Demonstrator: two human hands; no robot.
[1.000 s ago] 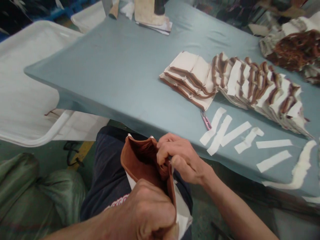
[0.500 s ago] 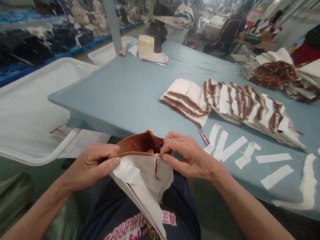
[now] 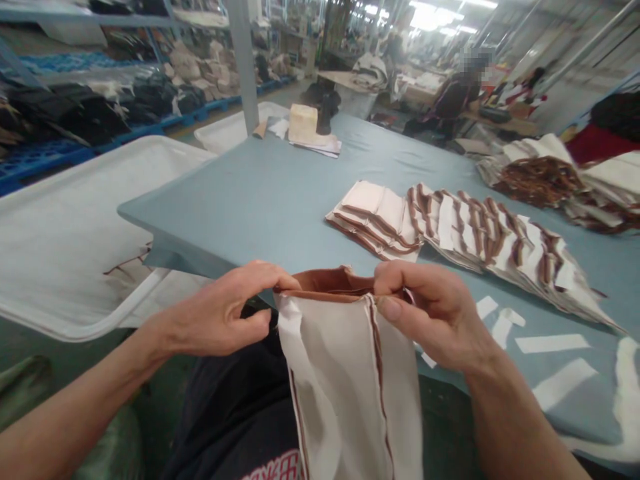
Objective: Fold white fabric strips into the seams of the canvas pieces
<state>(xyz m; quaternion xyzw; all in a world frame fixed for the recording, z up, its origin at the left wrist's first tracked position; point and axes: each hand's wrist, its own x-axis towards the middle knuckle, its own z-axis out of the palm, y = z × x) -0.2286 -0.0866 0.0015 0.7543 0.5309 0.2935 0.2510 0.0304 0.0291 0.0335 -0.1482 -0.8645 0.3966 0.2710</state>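
A cream fabric bag [image 3: 340,373] with brown seam edges hangs in front of my body, its brown-lined opening at the top. My right hand [image 3: 430,307] pinches the rim by the seam between thumb and fingers. At the left corner of the rim, my left hand [image 3: 225,310] touches the edge with its fingertips. Its thumb stands apart from the fingers, below the rim. A narrow white strip runs down the bag's left side. The bag's lower end is out of view.
A blue-grey table [image 3: 240,213] carries a stack of similar cream-and-brown pieces [image 3: 375,213] and a long overlapping row [image 3: 500,240]. Loose white strips [image 3: 553,343] lie at right. A white bin [image 3: 80,220] stands left. Farther back, a person [image 3: 453,97] is seated.
The bag has swung to hang straighter and moved right with my right hand. My left thumb has come off the rim, its fingers still at the corner. The view has tilted upward.
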